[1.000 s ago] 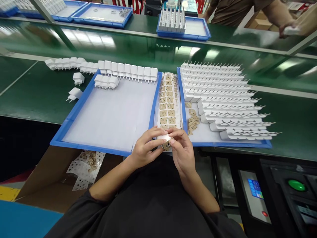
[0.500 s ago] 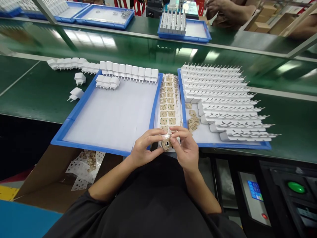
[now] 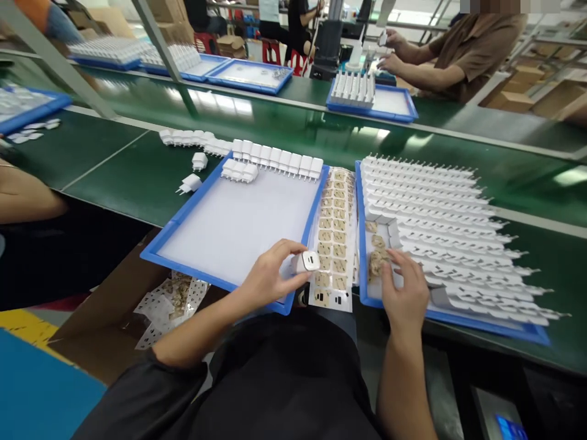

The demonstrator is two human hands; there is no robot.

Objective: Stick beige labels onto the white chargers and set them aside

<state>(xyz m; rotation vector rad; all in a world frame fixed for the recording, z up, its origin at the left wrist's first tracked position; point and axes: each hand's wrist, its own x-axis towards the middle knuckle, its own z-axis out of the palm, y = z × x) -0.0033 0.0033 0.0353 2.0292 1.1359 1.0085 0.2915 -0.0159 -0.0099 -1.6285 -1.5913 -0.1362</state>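
A white plug charger point(image 3: 310, 261) is pinched between the thumb and fingers of my left hand point(image 3: 274, 272), above the right edge of the left tray. Its white end face with a small dark port points toward me. My right hand point(image 3: 406, 287) is over the right tray, its thumb and fingers apart beside a pile of tan paper pieces point(image 3: 378, 264). Whether a fingertip touches the pile I cannot tell. Between the trays lies a sheet of tan stickers point(image 3: 332, 244), with cut-outs in its bottom row.
The left blue tray point(image 3: 183, 270) has white chargers point(image 3: 275, 160) along its far side. Rows of chargers point(image 3: 440, 232), pins up, fill much of the right blue tray point(image 3: 486, 330). Two loose chargers point(image 3: 189, 183) lie left. A cardboard box point(image 3: 101, 299) stands below; a co-worker point(image 3: 458, 61) sits opposite.
My hands have parted: the left keeps the charger, the right has moved right to the tan pile. The charger's end face was tan and is now white. The view has shifted.
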